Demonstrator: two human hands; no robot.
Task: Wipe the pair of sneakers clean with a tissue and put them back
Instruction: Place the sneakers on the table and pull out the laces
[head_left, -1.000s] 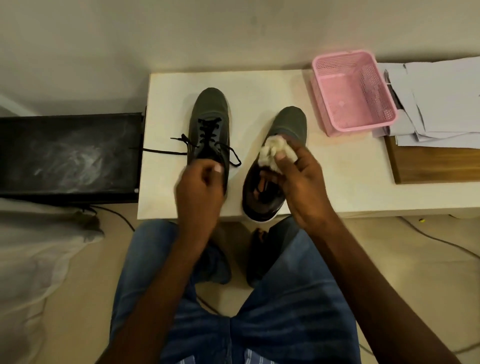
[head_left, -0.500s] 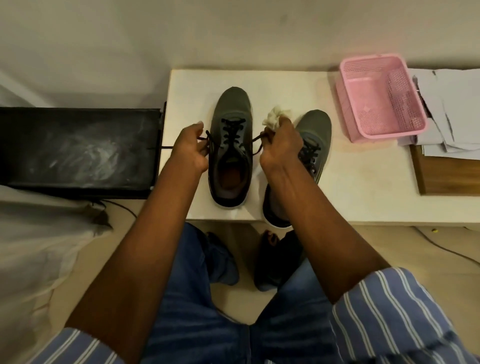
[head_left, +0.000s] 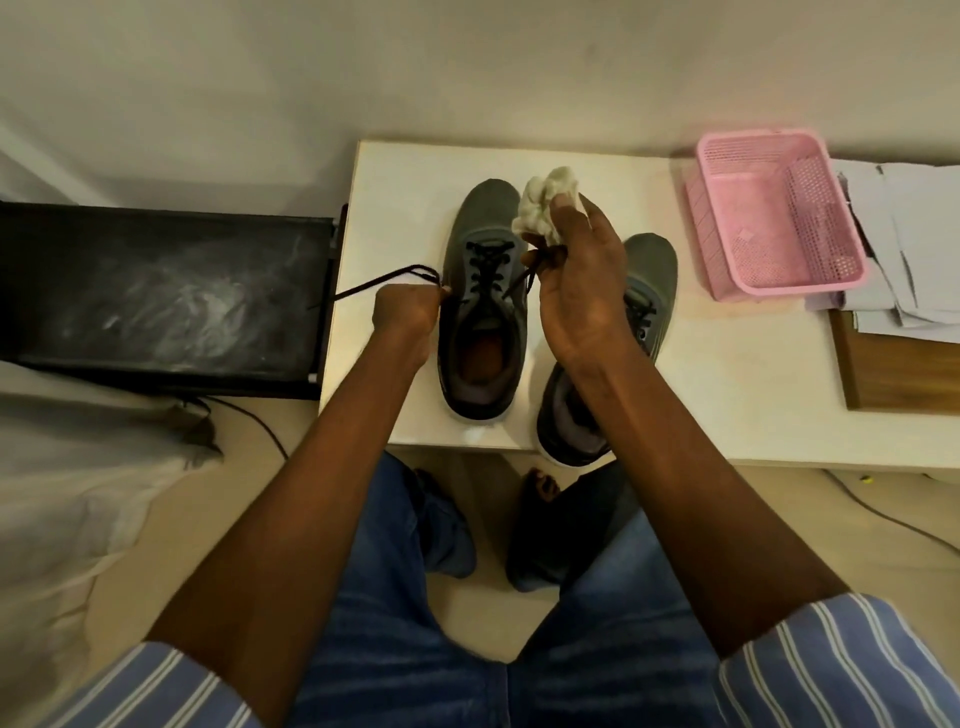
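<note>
Two dark grey sneakers stand on the white table (head_left: 727, 395), toes toward the wall. My left hand (head_left: 405, 312) grips the left end of the black lace (head_left: 384, 278) beside the left sneaker (head_left: 480, 343). My right hand (head_left: 576, 280) pinches the other lace end over that sneaker's right side and also holds a crumpled white tissue (head_left: 543, 208) against its fingers. My right wrist partly hides the right sneaker (head_left: 649, 280), whose heel hangs over the table's front edge.
A pink plastic basket (head_left: 779, 218) stands at the table's back right, with loose papers (head_left: 904, 228) and a brown board (head_left: 904, 374) beside it. A black box (head_left: 161, 301) sits left of the table. My legs and a cable (head_left: 883, 519) are on the floor below.
Both hands left the sneakers' heels and moved to the left sneaker's laces, one on each side. They now pull the two lace ends apart; the tissue stays in my right hand.
</note>
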